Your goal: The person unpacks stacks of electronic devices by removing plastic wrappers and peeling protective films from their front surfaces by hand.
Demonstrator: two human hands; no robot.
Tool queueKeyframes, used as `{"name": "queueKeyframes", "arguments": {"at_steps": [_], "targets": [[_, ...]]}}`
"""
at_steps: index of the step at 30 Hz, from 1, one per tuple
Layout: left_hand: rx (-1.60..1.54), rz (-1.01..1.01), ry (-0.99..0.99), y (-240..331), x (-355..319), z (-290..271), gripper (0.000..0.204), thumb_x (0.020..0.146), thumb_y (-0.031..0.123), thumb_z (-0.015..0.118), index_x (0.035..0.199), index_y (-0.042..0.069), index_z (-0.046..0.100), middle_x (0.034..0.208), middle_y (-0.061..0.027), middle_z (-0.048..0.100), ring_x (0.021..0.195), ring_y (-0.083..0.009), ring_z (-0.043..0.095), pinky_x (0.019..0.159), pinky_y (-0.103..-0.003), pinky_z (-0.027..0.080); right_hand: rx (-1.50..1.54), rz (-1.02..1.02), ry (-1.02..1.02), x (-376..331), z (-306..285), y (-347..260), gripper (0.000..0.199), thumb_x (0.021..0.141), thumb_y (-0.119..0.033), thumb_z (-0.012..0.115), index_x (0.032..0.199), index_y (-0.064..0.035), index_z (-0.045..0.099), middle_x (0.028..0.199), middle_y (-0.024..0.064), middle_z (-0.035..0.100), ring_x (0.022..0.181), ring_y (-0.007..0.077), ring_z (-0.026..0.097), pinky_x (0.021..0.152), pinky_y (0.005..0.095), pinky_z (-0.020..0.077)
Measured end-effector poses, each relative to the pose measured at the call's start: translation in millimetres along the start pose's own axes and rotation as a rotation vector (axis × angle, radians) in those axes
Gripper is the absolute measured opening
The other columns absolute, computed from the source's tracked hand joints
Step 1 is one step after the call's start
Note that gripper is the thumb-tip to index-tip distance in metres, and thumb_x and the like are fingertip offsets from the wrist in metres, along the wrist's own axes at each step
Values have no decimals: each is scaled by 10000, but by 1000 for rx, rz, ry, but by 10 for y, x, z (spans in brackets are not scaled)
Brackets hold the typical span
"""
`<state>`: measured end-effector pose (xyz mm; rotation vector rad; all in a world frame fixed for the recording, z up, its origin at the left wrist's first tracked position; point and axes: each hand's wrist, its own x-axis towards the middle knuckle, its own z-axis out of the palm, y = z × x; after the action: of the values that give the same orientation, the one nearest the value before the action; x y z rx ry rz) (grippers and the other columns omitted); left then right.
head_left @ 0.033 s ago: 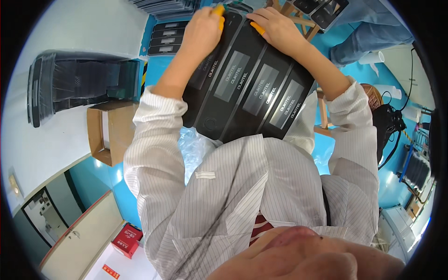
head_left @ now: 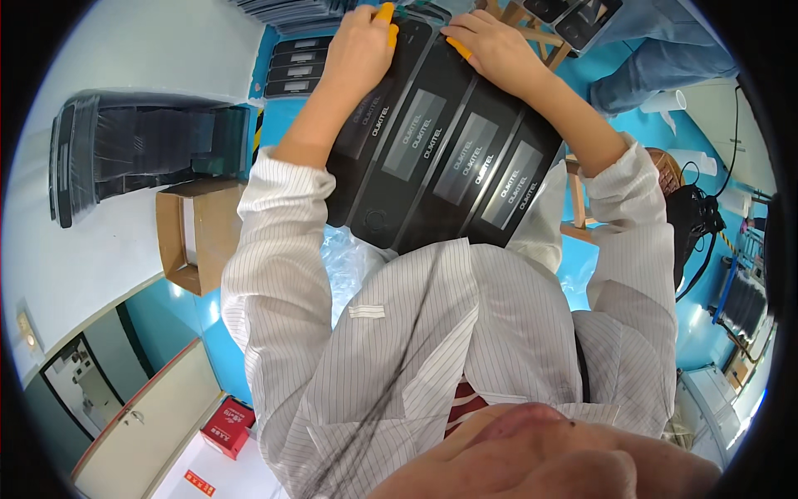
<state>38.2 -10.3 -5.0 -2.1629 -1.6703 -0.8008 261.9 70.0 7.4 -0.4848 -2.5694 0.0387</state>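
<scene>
Several black flat panels (head_left: 426, 158) with rounded corners and glossy rectangular windows lie overlapped like a fan on my lap, tilted to the right. At their far left corner is my left hand (head_left: 359, 48), its fingers curled and the thumb pressed at the panel's edge. Yellow covers show on two of its fingertips. My right hand (head_left: 497, 51) grips the far edge a little to the right, with a yellow-covered thumb on the panel's face. Some fingertips of both hands are hidden.
To the left, stacked dark panels (head_left: 141, 145) in film stand beside an open cardboard box (head_left: 204, 233). More black panels (head_left: 299, 68) lie at the far left. A person's jeans-clad leg (head_left: 640, 71) and a wooden stool (head_left: 544, 41) are at the far right. Clear plastic wrap (head_left: 345, 262) lies below my lap.
My left hand's yellow-tipped fingers have shifted very slightly to the far left. The panels and my right hand are nearly unmoved.
</scene>
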Motion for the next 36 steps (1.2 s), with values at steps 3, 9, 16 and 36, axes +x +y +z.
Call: {"name": "queueKeyframes", "arguments": {"at_steps": [3, 9, 16, 36], "targets": [[101, 81, -20, -52, -13, 11, 137, 812, 97, 638, 858, -25, 679, 946, -131, 620, 875, -306, 601, 772, -402, 521, -128, -216, -128, 79, -63, 63, 151, 834, -150, 554, 880, -19, 615, 868, 103, 571, 815, 246, 571, 741, 360, 489], [4, 108, -71, -148, 61, -51, 199, 774, 110, 676, 925, -18, 657, 1032, -145, 625, 923, -301, 603, 770, -373, 519, -70, -375, -132, 241, -220, 164, 118, 821, -151, 542, 848, -36, 555, 844, 94, 536, 779, 233, 558, 703, 323, 487], [76, 147, -165, -95, 223, -69, 134, 866, 79, 548, 783, -15, 594, 748, -166, 570, 737, -344, 576, 685, -419, 487, -168, -570, -194, 292, -247, 279, 118, 819, -148, 527, 828, -32, 507, 787, 91, 489, 742, 235, 566, 633, 342, 498], [7, 191, -156, 30, 197, -151, 112, 847, 57, 565, 873, -39, 618, 813, -176, 567, 783, -336, 572, 710, -400, 495, 280, -219, -102, -481, -237, -509, 387, 654, 11, 710, 992, -20, 525, 1192, 146, 570, 1178, 325, 543, 1002, 393, 467]]}}
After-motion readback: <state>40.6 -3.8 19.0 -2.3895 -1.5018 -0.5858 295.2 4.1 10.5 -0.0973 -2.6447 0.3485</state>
